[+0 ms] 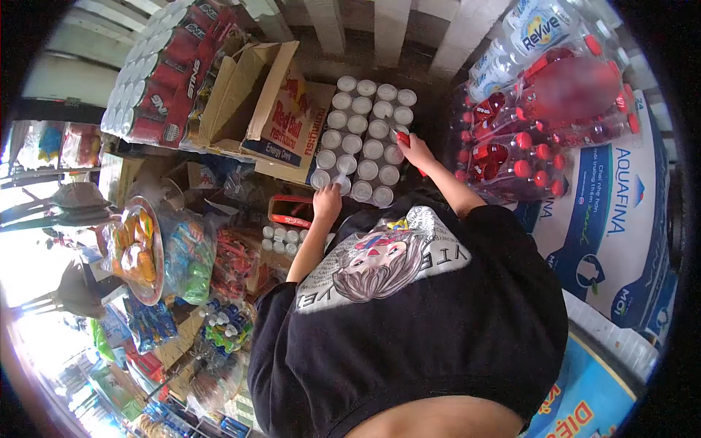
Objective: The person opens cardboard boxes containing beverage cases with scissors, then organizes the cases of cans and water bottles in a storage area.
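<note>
Two packs of pale-topped cans (372, 150) stand side by side in front of me, with shiny clear plastic wrap (341, 177) over the near left cans. My left hand (328, 201) is closed at the near left corner, its fingers pinching the wrap. At the right side of the cans, my right hand (416, 150) is closed around a red-handled knife (402, 138). Its short pale tip points toward the gap between cans in the right pack. Most of the handle is hidden in my fingers.
An open Red Bull carton (292, 120) and stacked Sting can packs (171, 69) stand on the left. Red-capped bottle packs (511, 164) and Aquafina cartons (606, 219) line the right. Slatted boards (391, 29) close off the back. Bagged snacks (186, 252) sit lower left.
</note>
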{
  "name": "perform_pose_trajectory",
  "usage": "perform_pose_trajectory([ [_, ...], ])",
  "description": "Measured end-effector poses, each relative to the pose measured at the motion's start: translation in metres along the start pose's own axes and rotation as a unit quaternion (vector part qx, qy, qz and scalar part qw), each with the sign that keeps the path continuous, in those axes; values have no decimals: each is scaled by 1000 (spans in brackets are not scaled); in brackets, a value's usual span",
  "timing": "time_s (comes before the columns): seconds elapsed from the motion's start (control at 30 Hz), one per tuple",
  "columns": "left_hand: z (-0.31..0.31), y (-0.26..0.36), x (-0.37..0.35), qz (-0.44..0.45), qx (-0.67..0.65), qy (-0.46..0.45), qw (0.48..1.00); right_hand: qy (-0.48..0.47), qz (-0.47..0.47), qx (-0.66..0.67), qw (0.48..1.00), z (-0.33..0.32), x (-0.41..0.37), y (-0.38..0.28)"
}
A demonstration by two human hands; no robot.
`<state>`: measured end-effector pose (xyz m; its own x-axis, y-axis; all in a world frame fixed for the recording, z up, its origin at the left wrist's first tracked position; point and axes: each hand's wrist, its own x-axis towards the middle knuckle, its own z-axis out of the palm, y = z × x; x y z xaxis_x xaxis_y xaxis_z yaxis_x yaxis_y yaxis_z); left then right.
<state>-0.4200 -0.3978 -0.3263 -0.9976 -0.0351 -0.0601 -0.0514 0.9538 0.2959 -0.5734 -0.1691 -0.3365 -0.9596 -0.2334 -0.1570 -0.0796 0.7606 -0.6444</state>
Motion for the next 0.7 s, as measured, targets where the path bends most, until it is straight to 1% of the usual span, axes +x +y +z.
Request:
perform_pose_trajectory([
  [0.1,7,4,-4,-13,-17,-21,1000,-10,17,58,998,2,5,-7],
  [0.13,10,5,-5,2,-26,-24,999,-20,28,87,996,1,6,-9],
  [0.17,13,6,-6,16,-34,-27,999,-26,25,83,996,1,6,-10],
  [0.2,16,6,-8,37,-15,-18,999,-31,20,85,996,1,6,-12],
  [0.23,19,8,-10,28,-19,-16,999,-36,14,88,995,0,5,-15],
  [0.3,27,16,-11,99,115,-95,984,-41,-7,83,996,5,5,-13],
  [0.33,36,18,-10,119,127,-74,982,-38,-23,83,996,7,6,-12],
  [0.37,39,23,-10,107,120,-71,984,-48,-31,76,996,5,6,-15],
  [0.43,45,34,-13,124,249,-32,960,-82,5,81,993,3,6,-21],
  [0.47,47,38,-16,114,301,15,947,-93,0,73,993,5,6,-19],
  [0.5,50,39,-19,101,296,15,950,-103,-2,71,992,7,7,-18],
  [0.57,52,35,-19,109,129,-61,984,-117,-11,62,991,9,11,-18],
  [0.6,35,37,-17,103,71,-130,984,-137,-13,84,987,11,13,-19],
  [0.63,17,40,-13,97,66,-126,985,-156,-15,107,982,13,16,-20],
  [0.67,3,41,-7,51,29,-82,995,-117,-127,59,983,16,19,-27],
  [0.7,-3,41,-2,6,-9,-37,999,-119,-132,52,983,13,25,-32],
])
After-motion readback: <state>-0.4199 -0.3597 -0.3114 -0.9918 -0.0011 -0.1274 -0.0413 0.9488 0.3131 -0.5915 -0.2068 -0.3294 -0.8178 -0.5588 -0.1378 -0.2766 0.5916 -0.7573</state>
